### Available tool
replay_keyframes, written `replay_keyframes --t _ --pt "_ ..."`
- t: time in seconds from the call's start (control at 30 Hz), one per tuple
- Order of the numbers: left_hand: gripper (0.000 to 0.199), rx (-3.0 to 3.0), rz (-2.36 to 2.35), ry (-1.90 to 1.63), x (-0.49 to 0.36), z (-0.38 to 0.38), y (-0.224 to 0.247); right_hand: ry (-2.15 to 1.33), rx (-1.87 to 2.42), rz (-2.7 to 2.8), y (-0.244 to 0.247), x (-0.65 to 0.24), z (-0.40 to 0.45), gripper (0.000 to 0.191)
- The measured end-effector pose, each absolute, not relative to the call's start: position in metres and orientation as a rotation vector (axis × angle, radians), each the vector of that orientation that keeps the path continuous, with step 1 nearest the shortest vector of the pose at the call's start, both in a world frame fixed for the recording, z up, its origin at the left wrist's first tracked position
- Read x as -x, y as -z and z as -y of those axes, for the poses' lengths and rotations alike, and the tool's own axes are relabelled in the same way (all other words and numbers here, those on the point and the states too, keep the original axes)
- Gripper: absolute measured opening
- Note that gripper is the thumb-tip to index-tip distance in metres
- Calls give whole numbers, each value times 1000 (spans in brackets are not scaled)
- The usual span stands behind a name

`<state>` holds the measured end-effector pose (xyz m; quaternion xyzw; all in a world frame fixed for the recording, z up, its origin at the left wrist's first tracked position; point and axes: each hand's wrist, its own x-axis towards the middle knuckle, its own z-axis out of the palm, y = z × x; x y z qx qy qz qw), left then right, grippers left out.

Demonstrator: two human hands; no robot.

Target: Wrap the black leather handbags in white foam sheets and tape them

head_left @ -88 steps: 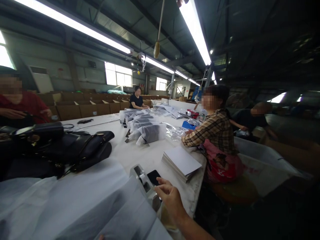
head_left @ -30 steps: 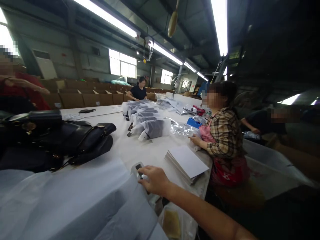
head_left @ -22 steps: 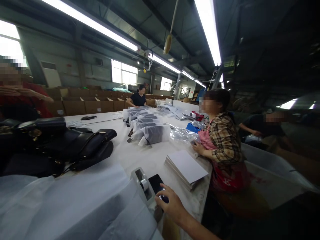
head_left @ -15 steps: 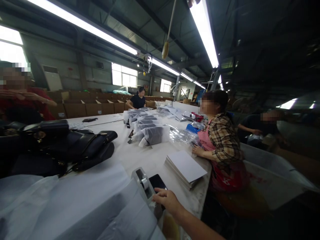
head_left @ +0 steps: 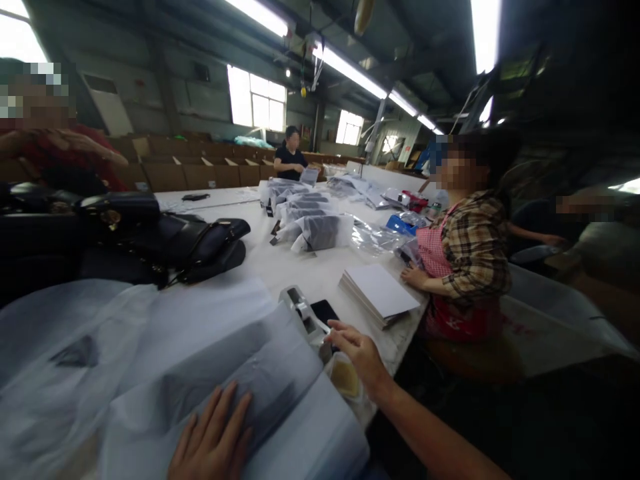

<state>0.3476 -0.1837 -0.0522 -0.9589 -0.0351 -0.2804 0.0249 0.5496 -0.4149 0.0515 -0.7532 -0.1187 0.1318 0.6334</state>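
Note:
My left hand [head_left: 215,433] lies flat, fingers spread, on a dark item wrapped in white tissue paper [head_left: 215,360]. The dark shape shows through the sheet. At the front end of a grey tape dispenser [head_left: 303,312], my right hand [head_left: 357,353] has its thumb and fingers drawn together. What they pinch is too small to make out. Behind the dispenser lies a black phone [head_left: 324,311], partly covered. Below my right hand stands a clear tub [head_left: 345,377] with something yellowish in it.
Black bags [head_left: 200,243] are heaped at the left. A stack of white boards [head_left: 383,290] lies near the table's right edge, beside a co-worker in a checked shirt [head_left: 475,243]. Tissue-wrapped bundles [head_left: 320,230] and clear plastic bags [head_left: 375,237] lie farther back. Other people work around the table.
The view has tilted down, and my left hand has come into sight on the tissue paper. My right hand stays at the tape dispenser. The far co-worker now holds up a pale sheet.

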Motion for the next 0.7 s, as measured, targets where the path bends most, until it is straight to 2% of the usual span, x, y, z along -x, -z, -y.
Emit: replay_keyframes --t 0.2,0.37,0.53,0.7 --pt "39 3087 293 671 -345 203 14 -615 1602 -9 -26 -534 432 51" --pt "39 3121 317 633 -344 204 10 -575 1808 190 2 -545 434 51" --pt "40 3149 306 664 -344 202 11 -423 2029 391 6 -571 441 39" --pt "49 3267 271 656 -340 190 1 -310 2212 690 -20 -587 463 24"
